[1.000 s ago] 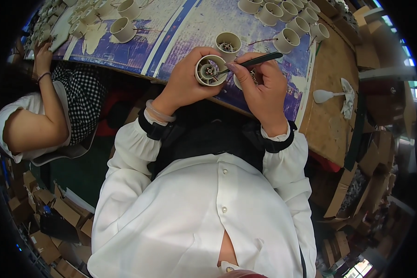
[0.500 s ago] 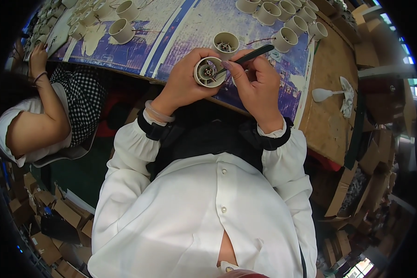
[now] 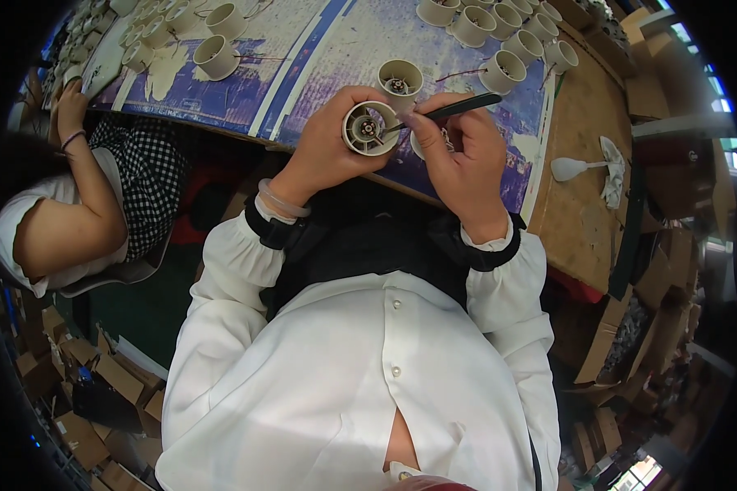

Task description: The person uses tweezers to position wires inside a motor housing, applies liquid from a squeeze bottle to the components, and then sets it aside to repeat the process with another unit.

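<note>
On the left, our left hand (image 3: 326,141) is curled closed around the outer wall of a pale, cup-shaped housing (image 3: 370,128), at the near edge of the counter (image 3: 319,82); we judge the housing light and stiff, its smooth wall perhaps slippery, so that wall suits our hold; the inner parts look more fragile; to the right, our right hand (image 3: 472,159) pinches a slim dark tool (image 3: 464,105), probably light and rigid, its tip at the housing's mouth.
</note>
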Tool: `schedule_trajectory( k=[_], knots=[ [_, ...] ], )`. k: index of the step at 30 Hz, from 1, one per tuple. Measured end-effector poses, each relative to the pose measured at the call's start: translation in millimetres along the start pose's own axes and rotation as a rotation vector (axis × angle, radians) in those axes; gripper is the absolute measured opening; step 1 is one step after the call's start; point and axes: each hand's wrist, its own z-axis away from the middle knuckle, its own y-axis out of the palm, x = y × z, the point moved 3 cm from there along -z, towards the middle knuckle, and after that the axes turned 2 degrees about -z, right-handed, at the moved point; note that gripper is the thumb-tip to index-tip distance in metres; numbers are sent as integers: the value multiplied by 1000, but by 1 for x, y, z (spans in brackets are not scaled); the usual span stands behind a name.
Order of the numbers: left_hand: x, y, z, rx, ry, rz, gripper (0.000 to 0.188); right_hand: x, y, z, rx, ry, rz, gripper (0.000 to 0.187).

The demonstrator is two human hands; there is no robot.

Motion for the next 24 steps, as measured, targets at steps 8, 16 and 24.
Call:
schedule_trajectory(
  k=[8,16,24],
  knots=[
    [-1,0,-1,3,-8,8,54,-1,5,1,42,-64,37,13],
    [-3,-2,-2,20,-36,17,54,-2,10,2,47,-171,87,12],
    [5,-6,-3,-43,-54,85,53,11,-36,-16,-126,136,-21,10]
  ],
)
